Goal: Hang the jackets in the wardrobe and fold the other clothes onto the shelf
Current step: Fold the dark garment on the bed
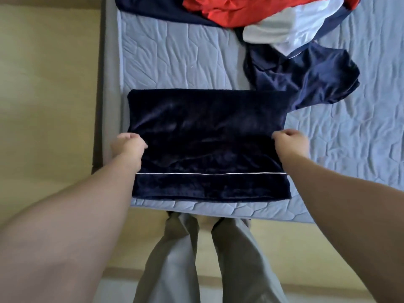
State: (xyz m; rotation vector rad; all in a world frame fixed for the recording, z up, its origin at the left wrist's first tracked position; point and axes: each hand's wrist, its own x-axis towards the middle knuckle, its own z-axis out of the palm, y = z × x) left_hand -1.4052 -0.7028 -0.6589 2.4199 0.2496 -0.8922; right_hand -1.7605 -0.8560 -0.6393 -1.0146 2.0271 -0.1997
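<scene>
A dark navy velvety garment (207, 136) with a thin white stripe lies folded into a rectangle at the near edge of the bed. My left hand (129, 147) grips its left edge with curled fingers. On the opposite side, my right hand (290, 143) grips the right edge the same way. A crumpled navy garment (306, 73) lies just beyond the folded one's far right corner. Farther back sits a heap with red clothing (229, 12) and a white and light-grey piece (290, 29).
The bed has a blue quilted cover (175, 55) and a grey frame edge (109, 84) on the left. Yellowish floor (48, 84) lies left of the bed and around my legs in grey trousers (175, 259).
</scene>
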